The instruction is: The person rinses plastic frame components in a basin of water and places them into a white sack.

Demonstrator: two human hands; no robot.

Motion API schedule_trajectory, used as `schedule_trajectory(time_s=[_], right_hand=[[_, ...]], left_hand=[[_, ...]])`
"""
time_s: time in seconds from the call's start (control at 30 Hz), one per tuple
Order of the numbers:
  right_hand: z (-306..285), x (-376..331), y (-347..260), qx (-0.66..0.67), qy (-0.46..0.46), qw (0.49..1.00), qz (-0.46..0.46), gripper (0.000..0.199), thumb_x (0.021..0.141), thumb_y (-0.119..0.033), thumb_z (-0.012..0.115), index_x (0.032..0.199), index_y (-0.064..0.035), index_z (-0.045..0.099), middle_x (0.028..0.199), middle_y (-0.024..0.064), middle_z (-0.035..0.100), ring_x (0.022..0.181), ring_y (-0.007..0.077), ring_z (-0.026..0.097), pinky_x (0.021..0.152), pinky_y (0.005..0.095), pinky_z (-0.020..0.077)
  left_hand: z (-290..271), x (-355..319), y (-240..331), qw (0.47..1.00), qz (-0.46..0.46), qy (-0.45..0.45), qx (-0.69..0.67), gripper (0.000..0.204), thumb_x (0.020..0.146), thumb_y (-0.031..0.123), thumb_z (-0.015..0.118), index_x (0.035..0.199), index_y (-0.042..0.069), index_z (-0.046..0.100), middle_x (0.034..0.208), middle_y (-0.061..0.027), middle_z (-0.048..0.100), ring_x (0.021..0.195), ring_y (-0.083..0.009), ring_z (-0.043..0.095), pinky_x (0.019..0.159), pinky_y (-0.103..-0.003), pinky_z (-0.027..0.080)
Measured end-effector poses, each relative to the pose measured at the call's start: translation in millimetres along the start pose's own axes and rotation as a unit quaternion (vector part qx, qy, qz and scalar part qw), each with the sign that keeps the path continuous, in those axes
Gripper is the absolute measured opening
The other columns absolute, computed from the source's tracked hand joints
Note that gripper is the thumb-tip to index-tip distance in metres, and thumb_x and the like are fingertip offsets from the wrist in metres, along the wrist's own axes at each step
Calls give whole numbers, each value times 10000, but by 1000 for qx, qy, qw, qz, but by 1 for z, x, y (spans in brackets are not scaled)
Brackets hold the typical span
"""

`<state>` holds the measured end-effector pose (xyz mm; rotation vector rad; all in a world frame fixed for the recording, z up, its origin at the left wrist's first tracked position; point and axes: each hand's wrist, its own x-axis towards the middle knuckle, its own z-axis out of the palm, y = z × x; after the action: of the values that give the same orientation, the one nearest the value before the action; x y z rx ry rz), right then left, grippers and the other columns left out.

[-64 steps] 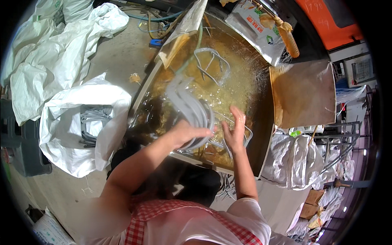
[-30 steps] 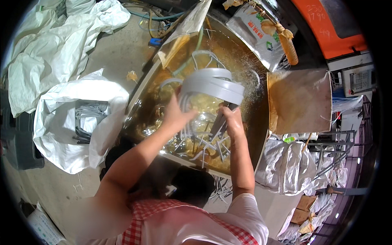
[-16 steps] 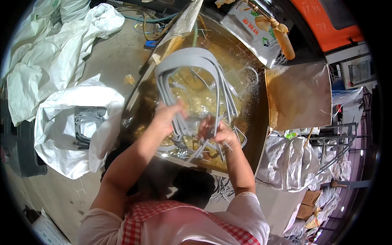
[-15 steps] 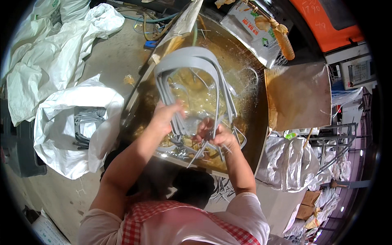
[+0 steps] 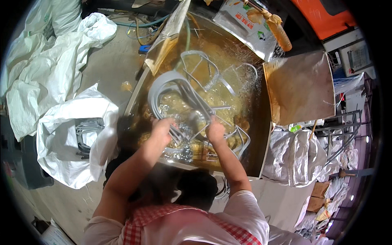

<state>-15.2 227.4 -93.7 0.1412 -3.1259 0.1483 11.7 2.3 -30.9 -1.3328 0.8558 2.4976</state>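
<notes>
My left hand (image 5: 164, 130) is wrapped round one side of a bundle of grey, U-shaped plastic bands (image 5: 165, 83). My right hand (image 5: 215, 130) grips the other side of the same bundle, its fingers closed near the thin ends. The bundle's arched end points away from me and leans left, above a wide tank (image 5: 134, 98) of murky yellow-brown water. Loose grey bands (image 5: 206, 57) lie in the water at the far side, and another band (image 5: 245, 141) floats to the right of my right hand. The lower ends of the bundle are blurred near the splashing water.
An open white sack (image 5: 53, 134) holding more grey bands stands left of the tank. More white sacks (image 5: 30, 94) lie beyond it. A brown board (image 5: 300, 90) stands at the tank's right edge, with a bulging white bag (image 5: 294, 157) below it. A hose (image 5: 188, 36) enters the tank's far corner.
The bundle has come down toward the water and tilted left. My right hand has turned and closed on its right side. More loose bands show at the far side.
</notes>
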Motion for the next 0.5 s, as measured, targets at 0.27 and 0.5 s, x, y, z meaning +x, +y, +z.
schedule_trajectory(time_s=[0.27, 0.5], right_hand=[[57, 10, 58, -103, -333, 935, 72, 377, 789, -331, 539, 1099, -121, 583, 985, 181, 624, 916, 306, 614, 781, 399, 484], [43, 76, 97, 405, -214, 888, 23, 524, 805, -137, 612, 1270, -34, 393, 1155, 139, 535, 925, 233, 567, 794, 325, 472]], left_hand=[[-4, -12, -17, 996, -69, -47, 22, 76, 780, -34, 442, 713, -15, 470, 625, -123, 470, 534, -245, 495, 540, -388, 469], [-22, 24, -46, 996, -85, 14, 21, 53, 819, 10, 450, 773, -14, 460, 684, -114, 477, 613, -236, 505, 599, -391, 479]])
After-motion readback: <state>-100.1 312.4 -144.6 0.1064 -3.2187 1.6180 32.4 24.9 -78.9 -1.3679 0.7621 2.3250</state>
